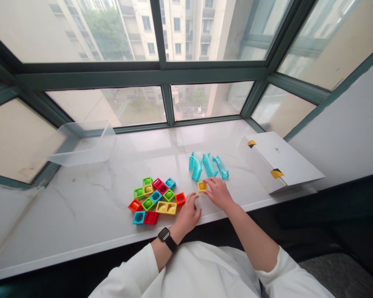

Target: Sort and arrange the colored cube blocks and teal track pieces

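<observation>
A small yellow toy block (202, 187) with a round hollow is pinched at its right side by the fingers of my right hand (218, 193), close to the counter. My left hand (188, 213), with a black watch (164, 235) on its wrist, rests beside it with loosely bent fingers apart and nothing in them. Just left of that hand lie an orange-red block (180, 199) and a double yellow block (166, 207). Several more red, green and blue blocks (156, 196) form a loose cluster there. Behind the held block are clear blue track pieces (209, 165), grouped by shape.
A translucent plastic bin (83, 151) stands at the back left by the window. To the right is a white box (279, 159) with yellow-and-black tabs. The white marble-look counter (90, 215) ends at a front edge close to my body. Green window frames enclose the back.
</observation>
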The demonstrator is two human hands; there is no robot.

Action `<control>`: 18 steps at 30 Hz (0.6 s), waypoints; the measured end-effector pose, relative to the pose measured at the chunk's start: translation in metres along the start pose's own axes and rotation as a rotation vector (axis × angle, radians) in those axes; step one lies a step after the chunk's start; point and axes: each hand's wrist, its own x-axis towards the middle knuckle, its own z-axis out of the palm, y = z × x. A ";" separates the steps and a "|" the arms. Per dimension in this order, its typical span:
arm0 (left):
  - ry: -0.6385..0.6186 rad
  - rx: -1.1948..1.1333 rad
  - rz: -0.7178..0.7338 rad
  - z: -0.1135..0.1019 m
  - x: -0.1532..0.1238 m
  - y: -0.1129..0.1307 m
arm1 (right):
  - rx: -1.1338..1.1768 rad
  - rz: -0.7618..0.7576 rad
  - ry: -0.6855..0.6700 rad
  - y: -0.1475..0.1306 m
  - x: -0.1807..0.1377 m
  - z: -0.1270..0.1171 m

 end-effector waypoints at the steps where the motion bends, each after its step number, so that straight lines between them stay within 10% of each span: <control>1: -0.008 0.006 0.001 0.000 -0.001 -0.002 | -0.011 0.004 -0.011 -0.002 0.001 0.002; 18: -0.077 0.096 -0.044 0.003 0.004 -0.009 | -0.160 0.053 -0.111 -0.012 0.007 0.019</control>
